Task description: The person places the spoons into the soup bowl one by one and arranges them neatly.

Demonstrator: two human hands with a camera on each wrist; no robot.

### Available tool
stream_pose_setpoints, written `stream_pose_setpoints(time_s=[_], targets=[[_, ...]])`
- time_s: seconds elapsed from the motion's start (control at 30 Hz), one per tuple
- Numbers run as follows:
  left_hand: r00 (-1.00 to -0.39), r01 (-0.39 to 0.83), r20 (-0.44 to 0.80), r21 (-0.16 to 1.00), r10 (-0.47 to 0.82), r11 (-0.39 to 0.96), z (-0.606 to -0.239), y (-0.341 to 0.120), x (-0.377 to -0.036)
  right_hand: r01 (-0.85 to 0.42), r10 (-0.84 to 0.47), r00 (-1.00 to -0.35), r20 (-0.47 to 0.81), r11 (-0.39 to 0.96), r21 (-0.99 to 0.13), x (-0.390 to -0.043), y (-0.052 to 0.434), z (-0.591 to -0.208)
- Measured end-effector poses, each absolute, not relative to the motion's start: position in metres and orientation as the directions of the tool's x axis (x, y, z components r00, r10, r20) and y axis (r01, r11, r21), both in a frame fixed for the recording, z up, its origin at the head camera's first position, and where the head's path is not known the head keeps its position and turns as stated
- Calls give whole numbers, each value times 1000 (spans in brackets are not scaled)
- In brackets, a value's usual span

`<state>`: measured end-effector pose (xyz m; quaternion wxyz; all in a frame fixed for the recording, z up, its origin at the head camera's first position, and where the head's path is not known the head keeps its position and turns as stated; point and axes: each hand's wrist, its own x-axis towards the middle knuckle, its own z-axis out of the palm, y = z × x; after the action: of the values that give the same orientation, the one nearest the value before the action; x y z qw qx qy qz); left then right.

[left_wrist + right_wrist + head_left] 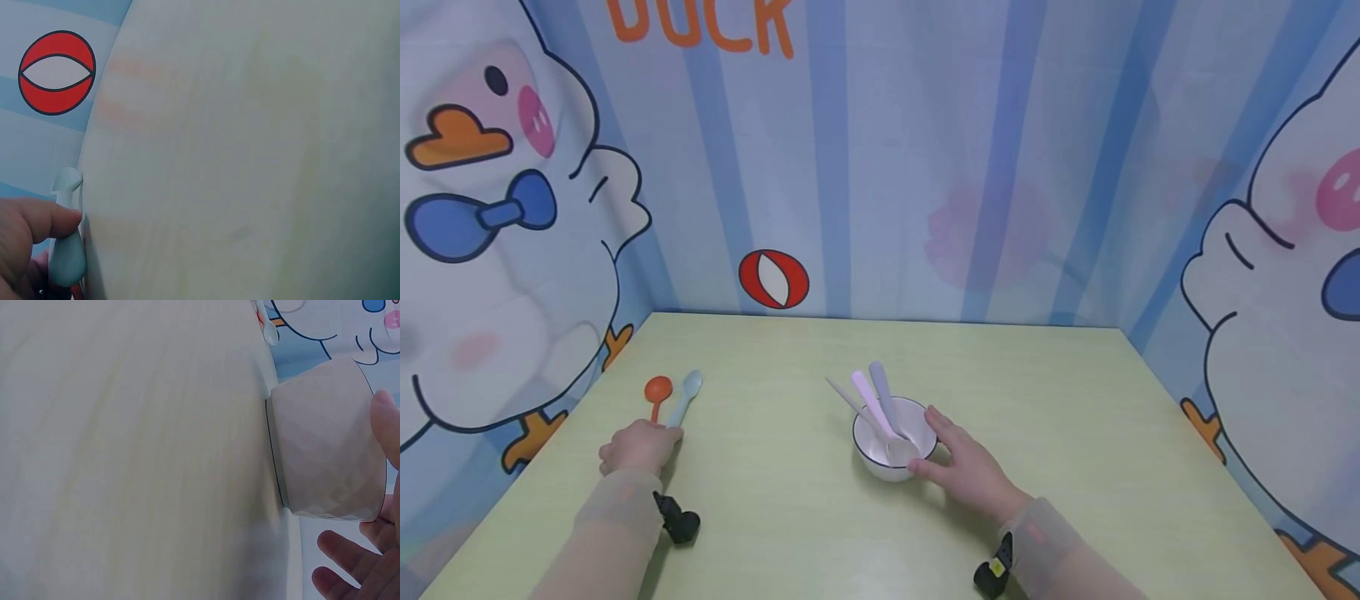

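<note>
"DUCK" on backdrop [880, 125]

A pale green table [1075, 433] carries a white bowl [880, 462], an orange spoon [657, 392] and a blue spoon [687, 396].

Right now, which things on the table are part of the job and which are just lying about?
In use:
left hand on the pale blue spoon
orange spoon beside it
right hand against the white bowl, which holds three spoons

Lying about:
nothing else on the table; only the printed duck backdrop
</note>
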<state>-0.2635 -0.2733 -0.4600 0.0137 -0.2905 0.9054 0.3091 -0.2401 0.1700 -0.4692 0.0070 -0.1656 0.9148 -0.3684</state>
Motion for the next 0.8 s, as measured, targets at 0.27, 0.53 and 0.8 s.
stream_pose_setpoints(time_s=[0.27,0.53,0.8], targets=[[-838,-501,-186,633,-512,590,-460,-272,-263,-296,-304,-946,112,669,-682,-240,170,-469],[-849,-437,-148,735,-507,519,-464,-271,-265,-293,-302,-947,110,666,-686,-239,170,-467],[-866,-374,-150,827,-477,419,-466,-271,-269,-292,-301,-947,111,665,-688,-239,169,-467]])
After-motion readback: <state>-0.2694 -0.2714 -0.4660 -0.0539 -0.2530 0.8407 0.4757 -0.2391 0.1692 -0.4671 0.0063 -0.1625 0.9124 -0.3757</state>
